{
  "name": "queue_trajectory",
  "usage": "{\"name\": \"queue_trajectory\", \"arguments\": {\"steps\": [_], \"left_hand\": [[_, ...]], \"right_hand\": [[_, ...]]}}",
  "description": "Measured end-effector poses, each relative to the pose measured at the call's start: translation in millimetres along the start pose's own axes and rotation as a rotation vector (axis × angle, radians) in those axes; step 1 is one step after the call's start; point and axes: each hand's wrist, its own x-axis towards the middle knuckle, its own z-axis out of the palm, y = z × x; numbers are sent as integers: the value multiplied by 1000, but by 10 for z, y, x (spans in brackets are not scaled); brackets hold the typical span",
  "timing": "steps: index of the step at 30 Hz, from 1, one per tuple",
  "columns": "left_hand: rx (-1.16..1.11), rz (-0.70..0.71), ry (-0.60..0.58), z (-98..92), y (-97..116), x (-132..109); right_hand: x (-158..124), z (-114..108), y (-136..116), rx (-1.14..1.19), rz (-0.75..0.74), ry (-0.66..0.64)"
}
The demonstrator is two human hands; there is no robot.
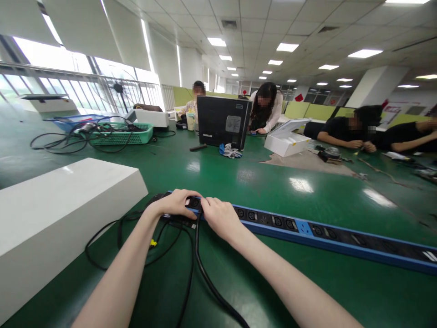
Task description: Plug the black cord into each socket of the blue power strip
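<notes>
A long blue and black power strip [273,220] with rows of sockets lies across the green table. Near its left end my left hand [177,203] is wrapped over the strip, thumb on the near side and fingers on the far side. Just beside it, my right hand [220,216] closes around the top of a thick black power cord [201,259] at a socket; the plug itself is hidden by my fingers. From there the cord runs down toward the table's near edge. Thinner black cables [119,234] and a yellow tag [153,243] lie left of the hands.
A large white box [68,218] stands at left. Behind are a green basket [123,133] of cables, a black computer case [221,120], blue-grey gloves [231,151] and an open white box [287,139]. Several people work around the table's far side.
</notes>
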Motion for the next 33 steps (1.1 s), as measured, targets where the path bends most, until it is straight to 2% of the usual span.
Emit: {"name": "queue_trajectory", "arguments": {"steps": [5,10,15,17,21,28,33], "left_hand": [[-18,3,4,14,1,33],[-23,-2,5,21,-21,54],[2,-37,7,20,-30,62],[7,-48,-5,14,-26,64],[-15,-28,-17,12,-23,66],[-11,-28,1,27,-28,63],[-28,-38,-16,26,-33,62]], "right_hand": [[29,101,-104,-78,50,75],[81,153,-121,-50,109,33],[110,-74,17,72,118,-16],[158,-197,131,158,139,-94],[344,-335,262,312,273,-270],[564,-233,-26,294,410,-277],[660,-125,75,360,430,-313]]}}
